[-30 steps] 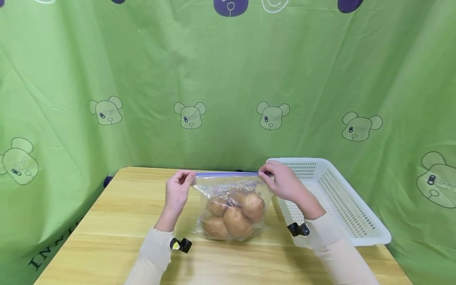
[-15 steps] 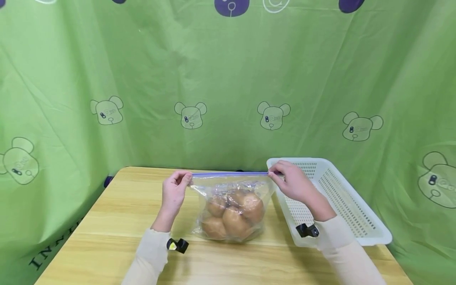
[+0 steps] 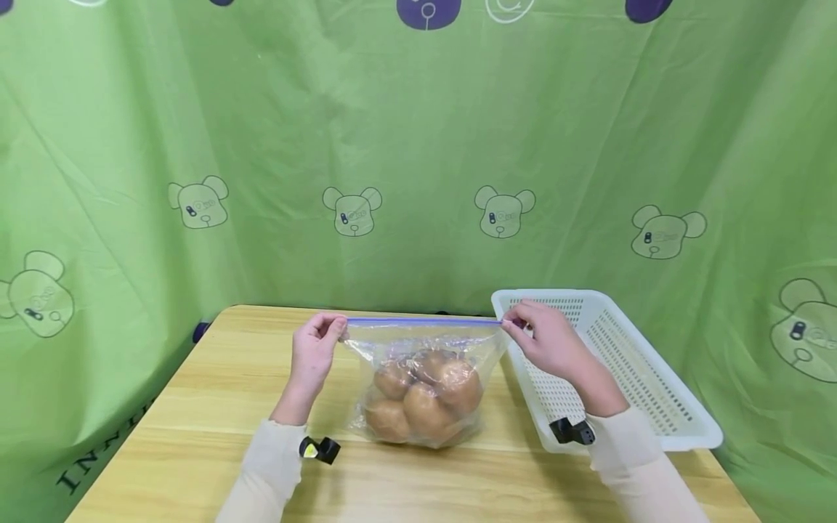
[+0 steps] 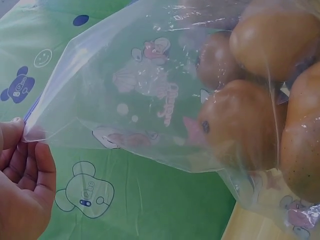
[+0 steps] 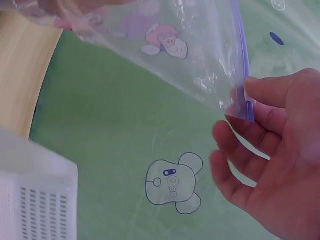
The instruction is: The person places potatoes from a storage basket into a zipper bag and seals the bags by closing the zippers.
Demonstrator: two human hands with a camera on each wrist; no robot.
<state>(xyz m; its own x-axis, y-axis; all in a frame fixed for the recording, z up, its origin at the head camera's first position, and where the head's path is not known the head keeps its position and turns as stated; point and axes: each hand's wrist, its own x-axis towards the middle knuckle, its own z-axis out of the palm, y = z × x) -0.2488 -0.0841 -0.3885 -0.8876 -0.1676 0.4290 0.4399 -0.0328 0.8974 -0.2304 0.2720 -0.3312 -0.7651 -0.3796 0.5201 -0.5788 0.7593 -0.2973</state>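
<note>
A clear zip bag [image 3: 425,349] holding several brown potatoes [image 3: 418,399] stands on the wooden table [image 3: 196,450]. Its purple zip strip [image 3: 425,320] is stretched taut between my hands. My left hand [image 3: 317,345] pinches the strip's left corner, seen close in the left wrist view with the bag [image 4: 165,100], the potatoes [image 4: 240,125] and the left hand [image 4: 22,170]. My right hand [image 3: 539,338] pinches the right corner; the right wrist view shows the right hand [image 5: 270,145] with the purple strip end [image 5: 245,107] between thumb and fingers.
A white perforated plastic basket [image 3: 654,407] sits on the table's right side, just beside my right hand, also visible as the basket [image 5: 35,205]. Green printed cloth [image 3: 418,145] hangs behind and around the table. The table's front edge lies near my sleeves.
Both hands have slid outward along the zip strip, the right one further right over the basket's rim, the left one slightly left. The strip is now stretched longer and the bag has shifted a little.
</note>
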